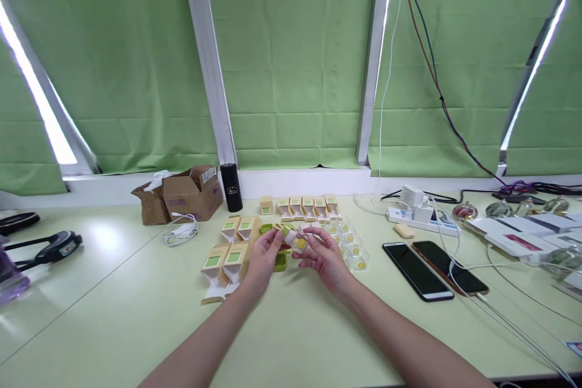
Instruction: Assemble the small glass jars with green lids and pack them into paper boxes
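Note:
Near the middle of the table, my two hands meet around a small clear bottle [300, 242] with a yellow mark and a green cap [287, 232]. My left hand [264, 254] pinches the green cap side, while my right hand [325, 257] has its fingers round the clear body. Beneath and beside my left hand lie green pieces [280, 262], partly hidden. Several clear rounded items with yellow centres [357, 251] stand right of my right hand. Open cardboard boxes with green labels [234, 257] lie left of my left hand, and a row of similar boxes [308, 208] stands behind.
Brown cartons [193, 194], a black cylinder [231, 188] and a white coiled cable [180, 230] are at the back left. Two phones [418, 271], a power strip [422, 218] and loose cables lie right. White boxes [518, 239] and glass ornaments [464, 211] are farther right.

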The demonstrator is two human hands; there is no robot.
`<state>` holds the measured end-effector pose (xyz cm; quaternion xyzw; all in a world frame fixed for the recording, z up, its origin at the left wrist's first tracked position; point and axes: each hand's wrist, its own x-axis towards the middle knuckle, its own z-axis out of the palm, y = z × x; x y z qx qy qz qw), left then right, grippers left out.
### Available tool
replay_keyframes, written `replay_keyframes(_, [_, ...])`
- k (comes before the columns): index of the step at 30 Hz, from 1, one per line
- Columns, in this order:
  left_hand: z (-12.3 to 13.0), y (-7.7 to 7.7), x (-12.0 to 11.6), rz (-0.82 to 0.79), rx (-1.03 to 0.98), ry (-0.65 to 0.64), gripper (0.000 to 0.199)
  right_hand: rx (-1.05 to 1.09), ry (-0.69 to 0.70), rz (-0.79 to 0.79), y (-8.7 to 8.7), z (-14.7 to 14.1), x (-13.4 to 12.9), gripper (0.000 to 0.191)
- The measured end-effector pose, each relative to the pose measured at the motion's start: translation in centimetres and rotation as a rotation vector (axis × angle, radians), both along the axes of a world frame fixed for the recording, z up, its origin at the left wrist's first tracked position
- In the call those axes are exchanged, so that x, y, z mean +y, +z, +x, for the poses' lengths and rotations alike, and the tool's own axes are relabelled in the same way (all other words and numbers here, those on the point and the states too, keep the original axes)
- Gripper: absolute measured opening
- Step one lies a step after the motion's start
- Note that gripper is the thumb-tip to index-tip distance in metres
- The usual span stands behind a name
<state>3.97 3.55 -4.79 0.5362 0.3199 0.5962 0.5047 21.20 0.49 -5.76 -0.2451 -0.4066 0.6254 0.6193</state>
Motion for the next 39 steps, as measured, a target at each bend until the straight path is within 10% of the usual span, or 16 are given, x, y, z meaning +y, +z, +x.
replay_keyframes(27, [-0.1,-0.2,-0.2,-0.004,0.079,-0.029,0.058,0.046,0.104,0.036,0.0,0.0,-0.4,0.048])
replay_keyframes(39, [0.0,0.6,-0.8,0.065,0.197,0.052,0.048,-0.278,-0.138,0.199,-1.2,-0.1,1.0,0.051])
